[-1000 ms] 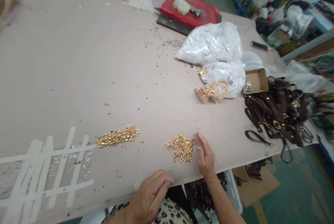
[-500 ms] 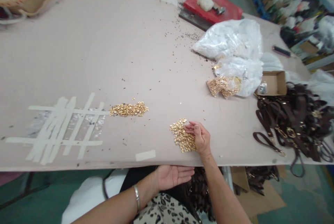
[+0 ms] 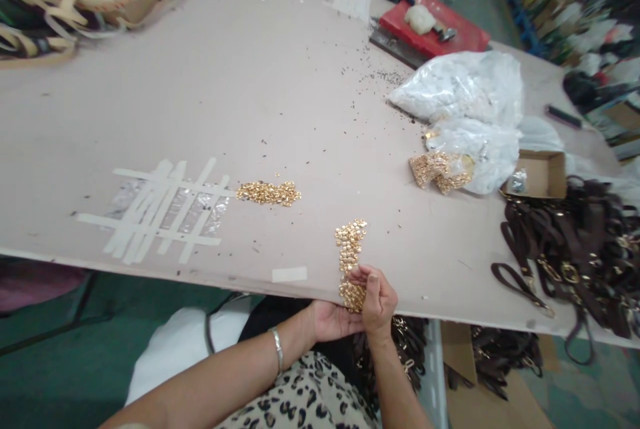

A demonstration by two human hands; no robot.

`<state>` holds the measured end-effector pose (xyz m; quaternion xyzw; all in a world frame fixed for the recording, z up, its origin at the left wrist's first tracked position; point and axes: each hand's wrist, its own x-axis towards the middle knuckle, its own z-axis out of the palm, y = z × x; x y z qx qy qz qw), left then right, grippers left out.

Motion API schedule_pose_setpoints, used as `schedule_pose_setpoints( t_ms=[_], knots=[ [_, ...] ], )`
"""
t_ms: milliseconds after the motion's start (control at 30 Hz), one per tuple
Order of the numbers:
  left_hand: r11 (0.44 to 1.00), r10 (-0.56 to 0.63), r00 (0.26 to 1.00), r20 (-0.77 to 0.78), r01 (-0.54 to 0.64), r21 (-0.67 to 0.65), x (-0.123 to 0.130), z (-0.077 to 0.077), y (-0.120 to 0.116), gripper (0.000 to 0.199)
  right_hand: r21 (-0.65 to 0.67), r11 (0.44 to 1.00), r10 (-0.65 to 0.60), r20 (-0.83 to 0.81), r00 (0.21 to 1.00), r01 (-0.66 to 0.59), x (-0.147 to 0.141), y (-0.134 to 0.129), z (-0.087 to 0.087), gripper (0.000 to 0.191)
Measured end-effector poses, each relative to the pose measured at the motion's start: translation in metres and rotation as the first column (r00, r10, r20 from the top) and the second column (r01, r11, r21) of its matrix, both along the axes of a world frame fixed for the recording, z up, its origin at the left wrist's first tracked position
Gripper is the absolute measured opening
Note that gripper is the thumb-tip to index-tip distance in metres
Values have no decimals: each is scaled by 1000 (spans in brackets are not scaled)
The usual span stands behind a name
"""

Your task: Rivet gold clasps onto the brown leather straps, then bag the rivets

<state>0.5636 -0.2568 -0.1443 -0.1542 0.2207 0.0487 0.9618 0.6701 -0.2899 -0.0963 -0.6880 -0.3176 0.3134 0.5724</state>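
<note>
A patch of small round gold studs [image 3: 350, 242] lies near the table's front edge. My right hand [image 3: 376, 301] is at its near end, fingers curled behind a bunch of the studs at the edge. Just below the edge my left hand [image 3: 334, 321] is held palm up, fingers stretched out, its fingertips hidden beside the right hand. A silver bangle [image 3: 278, 350] is on the left wrist. Farther left on the table is a second heap of gold pieces [image 3: 269, 193].
Crossed strips of pale tape [image 3: 165, 216] hold clear plastic to the table. On the right are plastic bags [image 3: 465, 89], an open cardboard box [image 3: 543, 172] and a pile of dark brown straps [image 3: 560, 249]. A hammer [image 3: 445, 34] rests on a red slab [image 3: 465, 29].
My right hand has moved toward the table's edge, drawing studs along with it. The patch is now longer and narrower. The camera view has shifted and turned a little.
</note>
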Motion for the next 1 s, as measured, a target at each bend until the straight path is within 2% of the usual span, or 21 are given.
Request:
schedule_pose_setpoints(
  t_ms=[200, 333, 400, 500, 600, 700, 767, 833, 900, 1000],
  knots=[
    [1000, 2, 1000, 27, -1, -9, -1, -5, -1, 22, -8, 1000, -23, -11, 1000, 23, -16, -22, 3, 32],
    [999, 32, 999, 25, -31, -26, -1, -7, -2, 20, -6, 1000, 3, -19, 1000, -4, -31, -36, 12, 31],
    [999, 45, 999, 30, -44, -25, -1, -7, -1, 19, 6, 1000, 28, -1, 1000, -28, -29, -34, 18, 32],
    [1000, 23, 998, 53, -23, -4, -2, -4, 0, 20, 38, 998, 37, 85, 996, -40, -2, -11, 23, 35],
    [1000, -14, 997, 70, 12, 26, -6, -3, 1, 35, 72, 995, 48, 207, 977, -64, 40, 38, 20, 36],
    [999, -34, 997, 74, 30, 44, -9, -3, 2, 38, 87, 987, 106, 270, 957, -134, 70, 92, 10, 38],
    [998, -40, 996, 77, 36, 46, -11, -3, 2, 38, 77, 976, 176, 265, 948, -203, 74, 118, 4, 39],
    [998, -45, 996, 81, 41, 41, -11, -3, 2, 37, 61, 958, 260, 229, 938, -281, 67, 132, -1, 39],
    [998, -48, 995, 83, 46, 33, -10, -3, 2, 37, 44, 932, 348, 177, 921, -361, 55, 135, -3, 37],
    [999, -44, 995, 87, 42, 21, -9, -4, 2, 39, 14, 895, 443, 111, 890, -447, 40, 124, 0, 34]
  ],
)
